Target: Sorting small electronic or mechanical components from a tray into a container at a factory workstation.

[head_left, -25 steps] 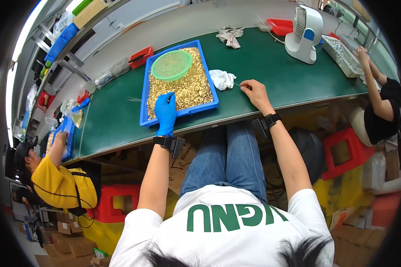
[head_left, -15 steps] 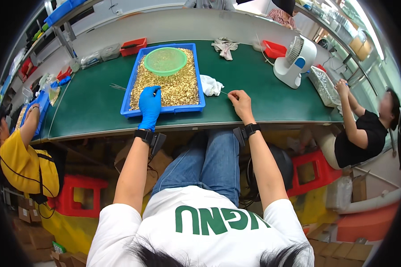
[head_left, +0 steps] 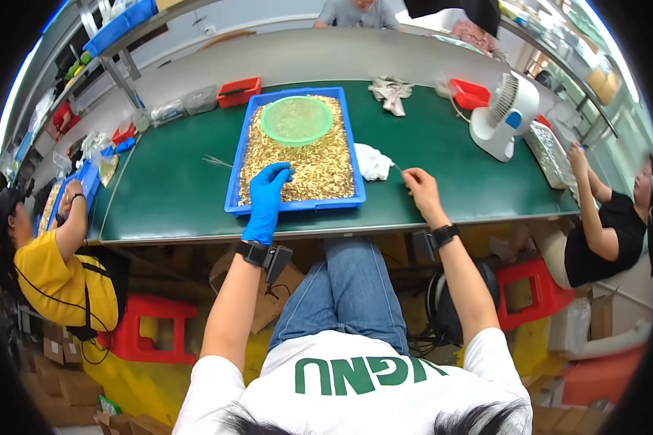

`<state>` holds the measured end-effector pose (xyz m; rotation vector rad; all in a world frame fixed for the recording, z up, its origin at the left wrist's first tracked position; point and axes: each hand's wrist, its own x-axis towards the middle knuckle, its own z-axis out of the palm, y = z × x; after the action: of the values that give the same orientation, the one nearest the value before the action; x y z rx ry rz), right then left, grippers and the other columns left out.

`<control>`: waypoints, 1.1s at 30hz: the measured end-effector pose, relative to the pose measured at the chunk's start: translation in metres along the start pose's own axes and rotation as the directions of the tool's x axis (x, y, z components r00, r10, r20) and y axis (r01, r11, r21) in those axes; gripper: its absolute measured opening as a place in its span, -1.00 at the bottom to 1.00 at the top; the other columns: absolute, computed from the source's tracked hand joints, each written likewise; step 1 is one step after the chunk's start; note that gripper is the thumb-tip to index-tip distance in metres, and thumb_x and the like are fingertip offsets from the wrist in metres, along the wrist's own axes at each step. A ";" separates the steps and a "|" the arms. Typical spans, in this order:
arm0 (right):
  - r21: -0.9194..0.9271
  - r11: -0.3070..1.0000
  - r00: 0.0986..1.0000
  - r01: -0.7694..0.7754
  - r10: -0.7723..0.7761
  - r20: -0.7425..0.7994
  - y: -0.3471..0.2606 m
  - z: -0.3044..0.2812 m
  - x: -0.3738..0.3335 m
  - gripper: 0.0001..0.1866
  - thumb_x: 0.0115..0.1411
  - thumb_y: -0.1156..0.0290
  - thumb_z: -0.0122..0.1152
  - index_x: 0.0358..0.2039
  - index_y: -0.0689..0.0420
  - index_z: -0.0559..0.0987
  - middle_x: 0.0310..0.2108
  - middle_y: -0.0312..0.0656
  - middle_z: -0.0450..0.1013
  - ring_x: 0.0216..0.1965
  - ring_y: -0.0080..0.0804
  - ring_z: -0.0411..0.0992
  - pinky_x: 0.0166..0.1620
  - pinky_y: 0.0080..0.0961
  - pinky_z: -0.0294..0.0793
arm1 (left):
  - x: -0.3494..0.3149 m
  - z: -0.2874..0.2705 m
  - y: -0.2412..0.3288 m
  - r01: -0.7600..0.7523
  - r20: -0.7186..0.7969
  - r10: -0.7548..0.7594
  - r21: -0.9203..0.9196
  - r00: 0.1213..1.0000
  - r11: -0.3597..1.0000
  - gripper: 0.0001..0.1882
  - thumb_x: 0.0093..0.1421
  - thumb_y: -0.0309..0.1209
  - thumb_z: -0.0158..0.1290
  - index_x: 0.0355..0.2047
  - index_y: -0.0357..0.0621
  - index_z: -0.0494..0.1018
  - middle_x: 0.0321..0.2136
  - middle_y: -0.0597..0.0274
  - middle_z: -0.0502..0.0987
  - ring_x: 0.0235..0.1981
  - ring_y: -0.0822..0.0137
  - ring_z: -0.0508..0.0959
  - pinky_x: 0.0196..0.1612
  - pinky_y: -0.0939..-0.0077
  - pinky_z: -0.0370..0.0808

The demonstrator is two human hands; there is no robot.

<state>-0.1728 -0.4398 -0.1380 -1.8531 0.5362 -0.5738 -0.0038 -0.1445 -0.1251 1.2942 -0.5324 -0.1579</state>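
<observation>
A blue tray (head_left: 355, 156) full of small brass-coloured pieces (head_left: 315, 174) lies on the green table. My left hand (head_left: 266, 196), in a blue glove, hovers at the tray's near left part. Its thumb and fingertips are drawn together over the pieces; whatever lies between them is too small to make out. To the right of the tray, my right hand (head_left: 424, 190) is bare and pinches a thin metal wire (head_left: 397, 167). The wire's far end points toward a crumpled white cloth (head_left: 373, 164) beside the tray. A round translucent green sieve-like dish (head_left: 296, 122) rests on the pieces at the tray's far end.
Thin wires (head_left: 218, 161) lie left of the tray. Along the back stand a red bin (head_left: 239, 92), a rag (head_left: 392, 94) and another red bin (head_left: 470, 94). A white fan (head_left: 502, 119) stands right. Co-workers sit left in yellow (head_left: 62, 279) and right in black (head_left: 602, 235).
The whole view has shifted, so the scene sits further right and lower. Both hands keep nearly the same places relative to the tray, and the right still pinches the wire.
</observation>
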 end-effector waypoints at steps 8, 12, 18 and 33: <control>0.438 0.898 0.873 -0.048 -0.175 0.455 -0.126 0.074 0.065 -0.84 0.18 0.35 0.05 -0.33 0.18 0.46 -0.48 -0.38 0.34 -0.47 -0.68 0.28 -0.43 -0.71 0.30 | 0.037 -0.007 0.014 0.355 0.227 -0.283 -0.733 0.932 0.581 -0.77 0.13 -0.50 -0.01 -0.16 -0.14 0.38 -0.27 0.13 0.50 -0.27 0.29 0.50 -0.13 0.36 0.45; 0.609 0.773 0.814 -0.176 -0.234 0.531 -0.126 0.118 0.086 -0.84 0.19 0.36 0.03 -0.32 0.19 0.45 -0.51 -0.37 0.32 -0.49 -0.67 0.27 -0.43 -0.71 0.31 | 0.036 -0.007 -0.002 0.367 0.197 -0.351 -0.768 0.915 0.524 -0.78 0.14 -0.50 -0.02 -0.17 -0.14 0.37 -0.25 0.11 0.49 -0.25 0.26 0.50 -0.09 0.32 0.43; 0.588 0.619 0.762 -0.520 0.025 0.647 -0.104 0.142 0.094 -0.84 0.19 0.38 0.02 -0.29 0.20 0.44 -0.51 -0.40 0.32 -0.51 -0.69 0.29 -0.37 -0.69 0.36 | 0.048 -0.006 0.006 0.326 0.014 -0.411 -0.632 0.912 0.703 -0.76 0.14 -0.48 -0.02 -0.15 -0.15 0.35 -0.19 0.11 0.46 -0.19 0.24 0.47 -0.05 0.30 0.40; 0.721 0.595 0.836 -0.354 -0.144 0.529 -0.119 0.164 0.116 -0.83 0.17 0.33 0.06 -0.30 0.15 0.44 -0.49 -0.41 0.34 -0.51 -0.69 0.30 -0.34 -0.65 0.36 | 0.122 -0.011 0.004 0.285 0.126 -0.277 -0.684 0.953 0.671 -0.76 0.14 -0.47 -0.02 -0.15 -0.18 0.36 -0.26 0.17 0.48 -0.28 0.33 0.49 -0.17 0.46 0.45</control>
<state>0.0295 -0.3529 -0.0613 -0.9901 -0.0367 -0.1129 0.1068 -0.1827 -0.0885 0.6089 -0.2259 -0.5753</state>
